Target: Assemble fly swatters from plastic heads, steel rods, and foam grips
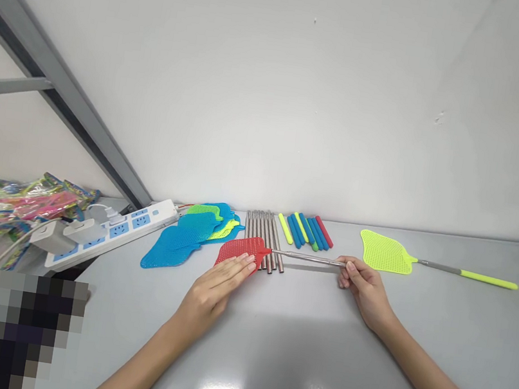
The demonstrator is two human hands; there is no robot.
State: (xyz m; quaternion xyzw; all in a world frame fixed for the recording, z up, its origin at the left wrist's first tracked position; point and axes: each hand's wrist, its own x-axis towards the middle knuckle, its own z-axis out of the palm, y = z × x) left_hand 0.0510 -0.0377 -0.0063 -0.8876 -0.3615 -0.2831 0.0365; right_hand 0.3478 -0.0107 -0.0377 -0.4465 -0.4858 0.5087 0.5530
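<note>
My left hand (221, 286) lies across a red perforated fly swatter head (241, 248), its fingers together on top and the thumb mostly hidden. A silver metal rod (311, 258) meets the red neck of that head. At the rod's other end, my right hand (365, 288) is closed around it with thumb and fingers. Several bare metal rods (267, 225) lie side by side just behind the red head, partly covered by it. To their right is a row of coloured handle sleeves (310, 231) in yellow, blue, green and red.
Blue swatter heads (170, 249) overlap at the left, with a green head (205, 212) among them. Beyond stands a power strip (125, 230) with plugs, beside packaged colourful goods (38, 207). A whole yellow fly swatter (387, 252) lies at the right. A wall (322, 100) bounds the table's back.
</note>
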